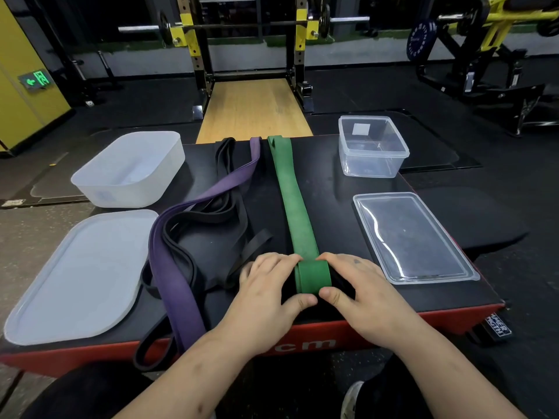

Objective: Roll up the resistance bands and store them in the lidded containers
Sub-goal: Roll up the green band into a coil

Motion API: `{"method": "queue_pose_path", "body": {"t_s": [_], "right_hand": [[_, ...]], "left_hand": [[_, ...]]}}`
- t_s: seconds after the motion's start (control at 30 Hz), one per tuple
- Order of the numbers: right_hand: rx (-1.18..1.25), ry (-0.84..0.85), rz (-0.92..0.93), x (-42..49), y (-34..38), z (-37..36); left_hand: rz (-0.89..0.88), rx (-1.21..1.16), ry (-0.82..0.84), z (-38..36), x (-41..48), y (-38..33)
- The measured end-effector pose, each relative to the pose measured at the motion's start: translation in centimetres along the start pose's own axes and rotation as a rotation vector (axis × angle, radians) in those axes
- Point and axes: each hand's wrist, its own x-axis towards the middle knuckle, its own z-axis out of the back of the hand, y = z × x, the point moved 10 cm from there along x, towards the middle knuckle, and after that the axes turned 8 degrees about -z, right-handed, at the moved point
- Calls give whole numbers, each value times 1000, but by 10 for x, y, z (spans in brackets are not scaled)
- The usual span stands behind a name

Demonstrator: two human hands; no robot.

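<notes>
Both hands work the near end of the green band (298, 216): the left hand (269, 293) and the right hand (360, 290) each pinch the small started roll between thumb and fingers, while the rest of the band lies flat and straight up the middle of the surface (332, 189). The rolling step appears barely begun, so the next move probably calls for turning the coil forward evenly, keeping its edges square. The purple band (181, 267) and black bands (223, 182) lie unrolled to the left, and both the clear container (373, 146) and the frosted container (130, 170) stand open beside their lids.
</notes>
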Motion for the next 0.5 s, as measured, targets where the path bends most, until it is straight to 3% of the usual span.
{"method": "queue_pose_path", "body": {"t_s": [0.37, 0.5], "right_hand": [[11, -13, 37, -3, 2, 4], [20, -17, 22, -2, 6, 6]], "left_hand": [[-23, 48, 59, -4, -4, -6], [-27, 37, 8, -1, -5, -6]]}}
